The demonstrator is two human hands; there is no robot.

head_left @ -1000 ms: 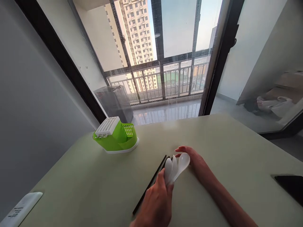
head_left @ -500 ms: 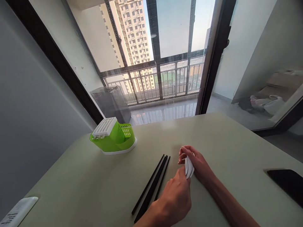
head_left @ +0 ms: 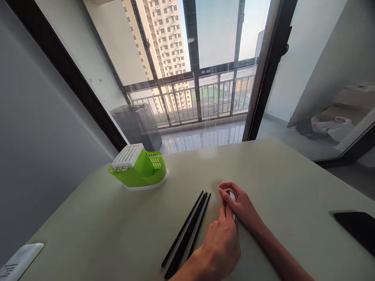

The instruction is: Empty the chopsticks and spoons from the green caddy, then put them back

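Observation:
My left hand (head_left: 218, 240) reaches in from the bottom edge, its fingers closed on a small bundle of white spoons (head_left: 233, 196). My right hand (head_left: 238, 201) curls around the other end of the same spoons, thumb and fingers bent over them. Only a sliver of white shows between the two hands, so how many spoons there are is hidden. Just left of my hands, several black chopsticks (head_left: 187, 233) lie on the pale green table (head_left: 117, 234), tips pointing away, partly covered by my left forearm.
A bright green cutlery holder (head_left: 143, 175) with a white slotted top stands at the table's far left. A white object with dark markings (head_left: 22, 259) lies at the near left corner. On the right edge rests a flat black object (head_left: 356, 228). Glass doors stand beyond the table.
My right hand has closed further over the spoons, and my left fingers have slid up closer to it. Less of the white shows now. The chopsticks lie as before.

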